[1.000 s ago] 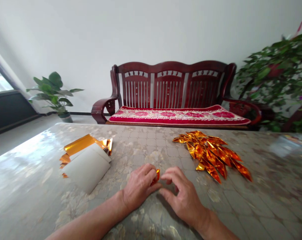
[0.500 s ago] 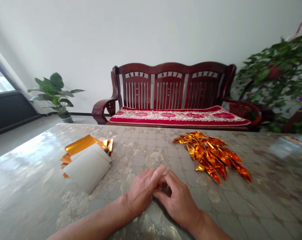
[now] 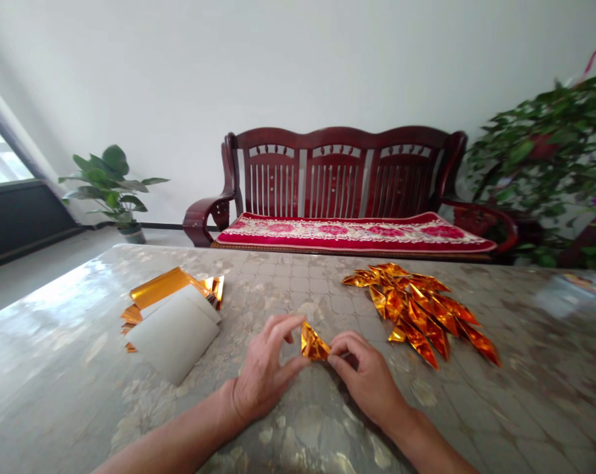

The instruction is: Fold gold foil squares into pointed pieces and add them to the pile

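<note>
A small folded piece of gold foil paper (image 3: 314, 345), roughly triangular, is held between both hands just above the table. My left hand (image 3: 269, 361) grips its left side, index finger at the upper tip and thumb at the lower edge. With thumb and index finger pressed together, my right hand (image 3: 361, 370) pinches the right corner. On the right lies a pile of folded orange-gold foil pieces (image 3: 416, 306). Over to the left is a loose stack of foil paper sheets (image 3: 174, 336), mostly white side up, with gold showing along the edges.
The table (image 3: 258, 283) has a glossy patterned cover. A clear plastic bag (image 3: 564, 294) lies at its right. Beyond stands a dark red wooden bench (image 3: 332, 178) with a red floral cushion (image 3: 357, 230). Potted plants (image 3: 112, 184) flank the bench.
My hands, formerly close together with fingers overlapping, have moved apart. The folded gold foil piece between them now shows. The pile and the stack look unchanged.
</note>
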Tool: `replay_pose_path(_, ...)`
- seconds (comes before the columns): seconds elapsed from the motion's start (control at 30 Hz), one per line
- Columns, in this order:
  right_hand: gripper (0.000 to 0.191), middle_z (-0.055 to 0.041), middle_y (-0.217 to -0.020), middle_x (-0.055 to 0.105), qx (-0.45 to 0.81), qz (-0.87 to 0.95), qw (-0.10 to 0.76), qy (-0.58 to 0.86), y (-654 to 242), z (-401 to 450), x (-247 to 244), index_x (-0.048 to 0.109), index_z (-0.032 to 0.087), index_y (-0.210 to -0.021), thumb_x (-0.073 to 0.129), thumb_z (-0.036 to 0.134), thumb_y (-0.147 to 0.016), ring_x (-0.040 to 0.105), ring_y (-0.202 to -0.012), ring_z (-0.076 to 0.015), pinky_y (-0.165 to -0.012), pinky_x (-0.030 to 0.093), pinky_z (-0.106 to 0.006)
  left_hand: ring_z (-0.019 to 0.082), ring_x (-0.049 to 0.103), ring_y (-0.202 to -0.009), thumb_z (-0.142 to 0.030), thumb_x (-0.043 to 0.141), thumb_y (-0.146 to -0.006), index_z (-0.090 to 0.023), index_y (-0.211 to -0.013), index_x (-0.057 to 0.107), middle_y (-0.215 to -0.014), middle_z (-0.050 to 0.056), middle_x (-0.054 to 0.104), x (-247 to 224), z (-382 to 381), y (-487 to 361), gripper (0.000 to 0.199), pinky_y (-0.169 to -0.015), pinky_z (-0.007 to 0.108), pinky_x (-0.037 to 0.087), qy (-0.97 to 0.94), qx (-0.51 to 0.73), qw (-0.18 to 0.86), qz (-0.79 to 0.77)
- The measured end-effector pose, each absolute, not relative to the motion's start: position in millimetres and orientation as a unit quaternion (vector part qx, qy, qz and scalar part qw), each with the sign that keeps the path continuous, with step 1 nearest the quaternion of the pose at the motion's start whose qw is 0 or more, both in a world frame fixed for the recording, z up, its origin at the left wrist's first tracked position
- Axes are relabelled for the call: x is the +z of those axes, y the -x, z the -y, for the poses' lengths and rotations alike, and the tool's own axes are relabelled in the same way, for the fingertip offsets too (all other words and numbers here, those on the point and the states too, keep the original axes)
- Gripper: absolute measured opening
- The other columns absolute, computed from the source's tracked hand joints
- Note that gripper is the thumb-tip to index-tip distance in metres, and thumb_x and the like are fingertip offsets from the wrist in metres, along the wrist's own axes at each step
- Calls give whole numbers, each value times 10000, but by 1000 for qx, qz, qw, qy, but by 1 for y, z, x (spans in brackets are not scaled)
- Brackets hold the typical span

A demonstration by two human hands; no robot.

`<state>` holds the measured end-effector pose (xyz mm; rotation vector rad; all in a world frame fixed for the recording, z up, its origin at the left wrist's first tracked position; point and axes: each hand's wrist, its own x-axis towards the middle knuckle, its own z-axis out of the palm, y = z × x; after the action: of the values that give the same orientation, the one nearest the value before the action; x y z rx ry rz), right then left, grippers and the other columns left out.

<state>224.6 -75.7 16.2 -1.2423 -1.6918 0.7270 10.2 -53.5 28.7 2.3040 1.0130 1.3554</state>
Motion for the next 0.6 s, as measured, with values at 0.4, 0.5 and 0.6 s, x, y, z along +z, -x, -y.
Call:
replay_pose_path(0.4, 280, -22, -939, 597, 514, 574, 477, 423, -242, 64, 21, 566, 192, -714, 714, 412, -806, 571, -682, -126, -614, 519, -258, 54, 421, -489, -540, 761, -754, -135, -1236, 619, -600, -59, 531, 25, 26, -13, 645, -500, 184, 298, -477, 398, 694, -364)
replay_pose_path(0.5, 297, -18, -930, 595, 525, 570, 475, 416, -241, 64, 19, 569, 190, -719, 723, 428, -805, 568, -679, -125, -614, 517, -259, 51, 427, -470, -533, 806, -716, -135, -1134, 632, -585, -56, 550, 23, 30, -18, 603, -481, 179, 300, -450, 397, 724, -339)
replay_pose_path(0.6, 303, -15, -927, 596, 526, 567, 475, 420, -241, 64, 17, 572, 188, -724, 732, 435, -798, 565, -666, -119, -612, 509, -256, 52, 440, -459, -523, 830, -693, -142, -1048, 629, -573, -50, 571, 22, 31, -18, 558, -470, 175, 316, -441, 401, 731, -332)
